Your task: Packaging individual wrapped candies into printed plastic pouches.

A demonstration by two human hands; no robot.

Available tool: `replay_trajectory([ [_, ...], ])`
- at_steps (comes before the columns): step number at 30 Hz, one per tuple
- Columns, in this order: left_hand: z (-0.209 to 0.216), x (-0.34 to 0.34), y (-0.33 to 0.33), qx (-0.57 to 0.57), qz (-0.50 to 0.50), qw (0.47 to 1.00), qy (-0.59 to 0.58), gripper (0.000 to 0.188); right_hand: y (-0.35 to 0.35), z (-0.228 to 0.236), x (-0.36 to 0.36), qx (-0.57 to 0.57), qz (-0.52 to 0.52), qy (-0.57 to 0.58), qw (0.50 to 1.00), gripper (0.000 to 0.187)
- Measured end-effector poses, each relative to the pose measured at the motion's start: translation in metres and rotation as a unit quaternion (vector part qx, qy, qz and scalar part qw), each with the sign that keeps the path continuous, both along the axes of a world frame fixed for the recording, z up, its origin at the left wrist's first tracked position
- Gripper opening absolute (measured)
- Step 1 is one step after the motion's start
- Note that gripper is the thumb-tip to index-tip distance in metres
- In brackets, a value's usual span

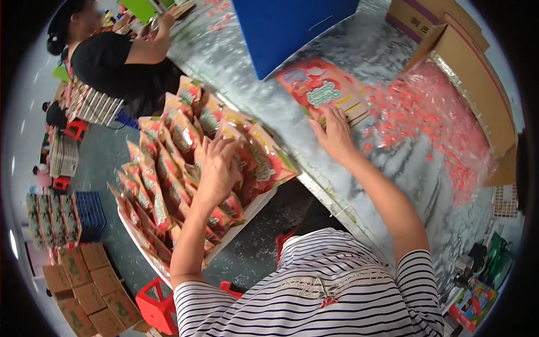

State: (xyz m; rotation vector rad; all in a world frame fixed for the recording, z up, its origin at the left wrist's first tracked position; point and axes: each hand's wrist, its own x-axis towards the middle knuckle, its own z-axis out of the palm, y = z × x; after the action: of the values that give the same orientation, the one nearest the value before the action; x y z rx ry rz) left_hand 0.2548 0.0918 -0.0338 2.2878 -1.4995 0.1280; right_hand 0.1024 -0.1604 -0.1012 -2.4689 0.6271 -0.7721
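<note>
My left hand reaches into a white crate packed with upright filled pouches. Its fingers are bent and closed at the top of one red and pink pouch; the fingertips are partly hidden. On the table, my right hand lies with fingers stretched over the lower edge of flat, empty-looking pouches, stacked and printed in red and pink. To the right of that hand, small red wrapped pieces spill from a clear plastic liner.
An open cardboard box tips onto the marbled table at the right. A blue panel stands at the back. Another person works at the far left. A red stool and stacked cartons stand at the lower left.
</note>
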Motion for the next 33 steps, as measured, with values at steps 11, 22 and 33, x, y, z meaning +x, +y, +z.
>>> replay_trajectory([
  [11,-0.015,-0.087,-0.062,-0.024,-0.123,0.976,0.177,0.029,-0.038,-0.024,-0.032,-0.183,0.045,0.066,0.98,0.026],
  [22,-0.027,-0.145,-0.096,-0.082,-0.221,0.969,-0.074,0.046,0.039,0.041,-0.159,-0.061,0.06,-0.085,0.993,0.033],
  [33,-0.065,-0.262,-0.1,0.014,-0.313,0.948,-0.058,0.052,0.042,-0.012,-0.255,0.465,-0.204,-0.112,0.854,0.016],
])
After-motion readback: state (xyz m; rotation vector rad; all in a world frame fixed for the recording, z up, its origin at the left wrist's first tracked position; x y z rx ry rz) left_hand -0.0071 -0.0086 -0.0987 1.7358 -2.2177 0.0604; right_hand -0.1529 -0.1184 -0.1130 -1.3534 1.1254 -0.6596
